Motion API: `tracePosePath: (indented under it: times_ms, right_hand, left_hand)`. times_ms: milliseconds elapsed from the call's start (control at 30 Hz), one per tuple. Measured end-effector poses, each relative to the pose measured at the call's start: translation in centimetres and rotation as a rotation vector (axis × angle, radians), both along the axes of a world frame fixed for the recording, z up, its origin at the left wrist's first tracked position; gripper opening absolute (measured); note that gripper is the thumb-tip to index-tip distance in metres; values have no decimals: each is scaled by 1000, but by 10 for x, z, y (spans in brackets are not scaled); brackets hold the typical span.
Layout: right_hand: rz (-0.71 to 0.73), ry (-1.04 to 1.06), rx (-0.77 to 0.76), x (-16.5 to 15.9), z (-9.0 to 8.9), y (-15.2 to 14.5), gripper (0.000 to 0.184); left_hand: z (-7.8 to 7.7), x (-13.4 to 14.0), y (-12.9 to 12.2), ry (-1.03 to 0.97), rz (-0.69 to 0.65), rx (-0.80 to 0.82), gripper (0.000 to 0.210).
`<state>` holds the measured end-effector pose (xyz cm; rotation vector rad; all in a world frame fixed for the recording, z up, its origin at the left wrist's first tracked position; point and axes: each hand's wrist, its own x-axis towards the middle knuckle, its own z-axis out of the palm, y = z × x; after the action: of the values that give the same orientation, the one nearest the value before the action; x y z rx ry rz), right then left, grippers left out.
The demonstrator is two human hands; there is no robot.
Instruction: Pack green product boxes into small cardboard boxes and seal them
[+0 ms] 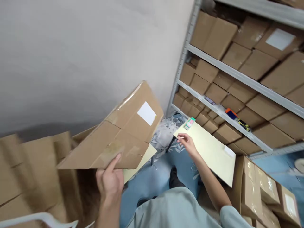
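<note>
My left hand (pixel 110 180) grips the lower edge of a flattened cardboard box (pixel 133 129), thumb on the near face and fingers behind it. The box is tilted, with a white label (pixel 146 113) on its upper right and clear tape along one edge. My right hand (pixel 186 142) is over the left edge of a cream tabletop (pixel 209 145), its fingers loosely bent and apart, with nothing visible in them. Just above that hand, a small green-edged pack with pink and white strips (pixel 190 123) lies at the tabletop's corner.
Grey metal shelves (pixel 228 69) full of cardboard boxes stand at the right. More cartons (pixel 258 186) sit at lower right, and brown cardboard pieces (pixel 35 167) at left. White scraps (pixel 163 131) lie heaped by the wall. A second cream surface (pixel 142 161) shows under the flattened box.
</note>
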<state>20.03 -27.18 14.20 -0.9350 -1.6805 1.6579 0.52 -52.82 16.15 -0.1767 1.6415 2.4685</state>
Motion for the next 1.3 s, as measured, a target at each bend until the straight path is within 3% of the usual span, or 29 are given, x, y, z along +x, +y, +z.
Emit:
tracePosePath:
  times_ms: [133,267,500,700,833,933,1133,1300]
  right_hand:
    - [-367,-30,35,108,-1,80,55]
    - [-570,-73,36,204,-14,132,56]
    - [-547,-124,34,317,-38,184,52]
    - [-689,-189,-63,388,-69,199,44]
    - [-717,-210,-140,405,-94,197,50]
    - [-781,-235,-160,401,-108,197,50]
    - [-902,-286,-184,376,-126,203,46]
    - [-955,-306,-254,345,-130,199,46]
  left_hand:
    - [-11,27,92,-100,-187,-52,34]
    - [-23,62,174,-76,-426,-164,35]
    - [-57,131,319,12,-895,-353,35]
    - [-90,168,427,337,-1152,-585,31]
    - [-113,178,478,635,-1208,-725,28]
    - [-134,182,506,754,-1309,-729,29]
    - [-171,183,541,674,-1501,-735,38]
    - [-185,180,550,562,-1624,-569,48]
